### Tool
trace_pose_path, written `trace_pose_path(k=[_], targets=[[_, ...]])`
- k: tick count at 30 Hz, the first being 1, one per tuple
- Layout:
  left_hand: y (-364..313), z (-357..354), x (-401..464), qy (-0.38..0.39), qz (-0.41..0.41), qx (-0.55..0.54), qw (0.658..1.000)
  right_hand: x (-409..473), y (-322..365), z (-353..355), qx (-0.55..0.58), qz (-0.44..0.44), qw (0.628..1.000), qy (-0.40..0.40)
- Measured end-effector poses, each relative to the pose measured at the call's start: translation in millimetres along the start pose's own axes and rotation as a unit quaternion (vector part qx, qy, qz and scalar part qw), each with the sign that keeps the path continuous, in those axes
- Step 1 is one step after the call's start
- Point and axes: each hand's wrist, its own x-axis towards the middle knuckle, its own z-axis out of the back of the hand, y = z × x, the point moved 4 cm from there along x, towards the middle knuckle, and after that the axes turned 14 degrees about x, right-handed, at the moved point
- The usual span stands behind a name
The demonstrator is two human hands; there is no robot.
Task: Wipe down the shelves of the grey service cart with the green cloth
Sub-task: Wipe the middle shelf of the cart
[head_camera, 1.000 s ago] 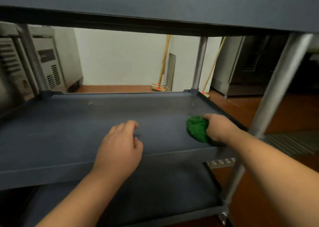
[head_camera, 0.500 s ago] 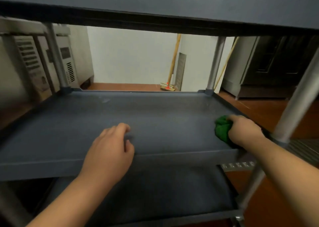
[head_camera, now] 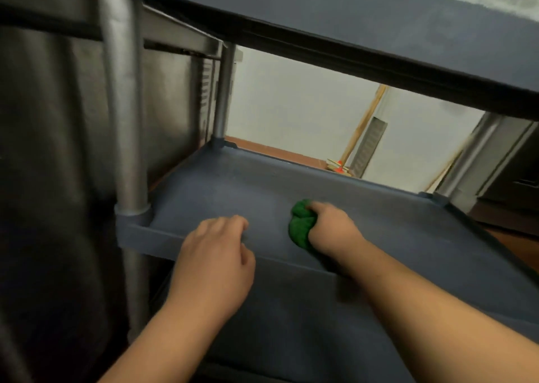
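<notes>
Head camera looks down at my green cloth (head_camera: 302,227). It is all bunched up into a ball. It sits on the middle shelf (head_camera: 221,196) of the grey cart, close to the front edge and about halfway along.

My right hand (head_camera: 332,228) grips the cloth. My fingers are curled round it and push it down on the shelf. The cloth sticks out on the left side of that hand.

My left hand (head_camera: 217,261) is just beside it, to the left, but the two do not touch. This hand holds nothing. Its fingers are bent a bit and the tips rest on the shelf, right at the front lip. The rest of the hand hangs out over the edge.

Both my arms reach in from the bottom of the picture.

Under the middle shelf I can see the bottom shelf (head_camera: 306,324). It is dark grey too. Above my hands is the top shelf (head_camera: 335,24), and I see it from below.

A round grey post (head_camera: 125,120) stands at the front left corner of the cart. Another post (head_camera: 223,97) stands at the back left corner.

A big shiny metal cabinet (head_camera: 52,120) stands to the left of the cart.

Past the cart there is a white wall (head_camera: 291,105) and a strip of red-brown floor (head_camera: 277,152). A broom with a wooden stick (head_camera: 360,126) leans on the wall, far from my hands.
</notes>
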Motion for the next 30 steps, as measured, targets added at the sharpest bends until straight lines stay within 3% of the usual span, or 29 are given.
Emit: trace_pose_path(k=[9, 16, 22, 30], targets=[[74.8, 28.2, 23.3, 0.015, 0.047, -0.039, 0.998, 18.3, 164.0, -89.1, 0.016, 0.145, 0.986, 0.076], [74.5, 25.4, 20.5, -0.030, 0.104, -0.050, 0.993, 22.3, 198.3, -114.0, 0.001, 0.289, 0.954, 0.074], [37.8, 14.4, 12.2, -0.005, 0.069, 0.002, 0.998, 24.6, 122.0, -64.2, -0.021, 0.219, 0.975, 0.036], [-128.6, -32.0, 41.8, 0.021, 0.015, 0.001, 1.000, 32.0, -106.3, 66.8, -0.044, 0.067, 0.996, 0.038]])
